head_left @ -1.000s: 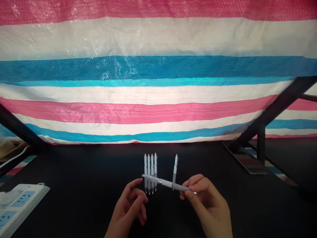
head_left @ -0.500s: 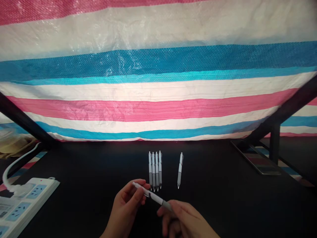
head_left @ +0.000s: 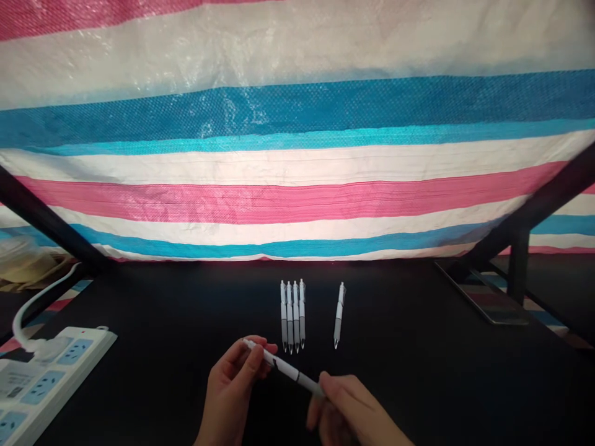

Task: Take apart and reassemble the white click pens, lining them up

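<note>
Left hand (head_left: pixel 231 391) and right hand (head_left: pixel 351 414) pinch a slim white plastic pen (head_left: pixel 284 368) by its ends, seemingly lightly.

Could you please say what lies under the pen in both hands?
The black table lies under the pen; the left hand and right hand hide the table beneath its ends.

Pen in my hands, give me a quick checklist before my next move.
1. Held pen gripped by left hand and right hand: ok.
2. Held pen's tip: cannot tell, hidden by the right hand's fingers.
3. Held pen parallel to the row of four pens: not ok, it slants.
4. Row pens side by side, tips toward you: ok.
5. Lone pen apart, right of the row: ok.
6. Power strip away from both hands: ok.
</note>
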`<state>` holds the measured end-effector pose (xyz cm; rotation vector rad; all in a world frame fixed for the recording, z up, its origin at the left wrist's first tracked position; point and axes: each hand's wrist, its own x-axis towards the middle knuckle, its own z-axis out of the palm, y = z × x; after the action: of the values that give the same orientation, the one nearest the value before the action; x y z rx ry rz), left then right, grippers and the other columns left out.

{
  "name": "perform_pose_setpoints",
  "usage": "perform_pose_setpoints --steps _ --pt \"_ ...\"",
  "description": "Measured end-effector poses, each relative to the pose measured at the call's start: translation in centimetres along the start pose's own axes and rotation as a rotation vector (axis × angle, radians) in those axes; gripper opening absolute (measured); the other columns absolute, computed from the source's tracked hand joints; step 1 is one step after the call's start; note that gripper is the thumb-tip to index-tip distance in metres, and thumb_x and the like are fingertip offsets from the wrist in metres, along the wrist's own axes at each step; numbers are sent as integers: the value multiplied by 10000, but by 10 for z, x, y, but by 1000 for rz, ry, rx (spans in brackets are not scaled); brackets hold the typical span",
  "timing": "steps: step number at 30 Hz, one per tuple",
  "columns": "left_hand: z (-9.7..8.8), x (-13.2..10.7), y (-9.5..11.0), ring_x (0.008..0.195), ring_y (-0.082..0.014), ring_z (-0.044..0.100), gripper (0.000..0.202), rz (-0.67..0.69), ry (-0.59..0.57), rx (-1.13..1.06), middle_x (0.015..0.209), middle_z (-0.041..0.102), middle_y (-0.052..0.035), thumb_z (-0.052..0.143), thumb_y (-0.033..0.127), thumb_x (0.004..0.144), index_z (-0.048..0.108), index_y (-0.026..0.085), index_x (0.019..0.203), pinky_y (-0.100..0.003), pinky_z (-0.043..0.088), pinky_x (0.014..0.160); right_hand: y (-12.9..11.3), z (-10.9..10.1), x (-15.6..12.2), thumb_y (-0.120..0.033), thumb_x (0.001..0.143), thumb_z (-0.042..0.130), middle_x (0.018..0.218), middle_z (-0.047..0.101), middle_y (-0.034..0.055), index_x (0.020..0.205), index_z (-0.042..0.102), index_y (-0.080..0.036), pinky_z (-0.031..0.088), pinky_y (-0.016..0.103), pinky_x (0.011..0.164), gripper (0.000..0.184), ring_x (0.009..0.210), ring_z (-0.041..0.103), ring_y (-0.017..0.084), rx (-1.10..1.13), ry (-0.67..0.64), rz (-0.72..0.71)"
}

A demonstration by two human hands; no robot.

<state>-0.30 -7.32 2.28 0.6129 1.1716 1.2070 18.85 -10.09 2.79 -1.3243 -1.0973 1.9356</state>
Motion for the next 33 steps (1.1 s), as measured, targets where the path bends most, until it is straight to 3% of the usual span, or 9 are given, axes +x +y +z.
perform_pose_setpoints --steps 4,8,12,16,20,24,27,29,33 --pt "1 -3 0 728 -155 600 316 7 21 19 862 748 -94 783 380 699 714 138 890 -228 492 681 -3 -1 1 -558 761 582 528 553 -33 760 544 -169 225 148 345 390 345 425 45 170 42 64" --pt "2 -5 -1 732 -159 611 308 -11 33 -17 855 742 -80 798 365 680 718 142 877 -235 499 689 -7 -2 -1 -603 821 446 481 552 -5 698 543 -155 213 145 333 475 332 442 53 137 55 128" --pt "2 -6 -2 754 -160 624 309 -19 34 -33 850 745 -77 807 364 668 719 147 870 -220 500 688 -7 -2 -2 -532 773 565 565 577 -36 751 502 -189 209 144 329 350 337 455 43 178 81 96" --pt "2 -7 -1 741 -163 627 321 -16 41 -41 839 745 -82 811 368 659 721 141 869 -228 507 677 -7 -2 -2 -585 823 452 467 532 -31 701 498 -180 197 150 319 425 307 426 51 119 102 139" --pt "3 -7 0 724 -153 621 321 1 50 -34 854 748 -88 809 370 661 720 140 867 -222 508 671 -6 -3 -1 -520 777 564 578 577 -48 782 487 -202 216 142 316 327 328 453 46 164 102 64" --pt "3 -7 1 720 -152 620 324 -2 52 -38 871 751 -94 809 372 660 718 142 870 -223 512 671 -8 -4 -2 -578 827 444 488 554 -22 726 520 -171 224 143 317 426 319 463 58 136 65 108" --pt "3 -7 2 729 -161 623 326 3 56 -28 878 748 -101 809 369 656 723 138 870 -234 517 674 -11 -3 -4 -482 757 596 584 592 -36 773 494 -191 243 140 325 309 343 484 51 183 68 62" --pt "3 -7 2 731 -166 624 323 15 65 -25 869 746 -100 816 365 643 728 138 855 -242 520 674 -12 -2 -5 -503 763 584 637 614 -25 831 507 -191 236 142 323 329 346 484 52 203 91 51" --pt "4 -8 2 688 -154 610 305 19 55 -47 845 740 -91 822 360 632 730 143 826 -241 519 649 -7 -1 -2 -592 823 473 475 547 -30 769 518 -171 190 141 316 427 301 415 44 173 107 90"
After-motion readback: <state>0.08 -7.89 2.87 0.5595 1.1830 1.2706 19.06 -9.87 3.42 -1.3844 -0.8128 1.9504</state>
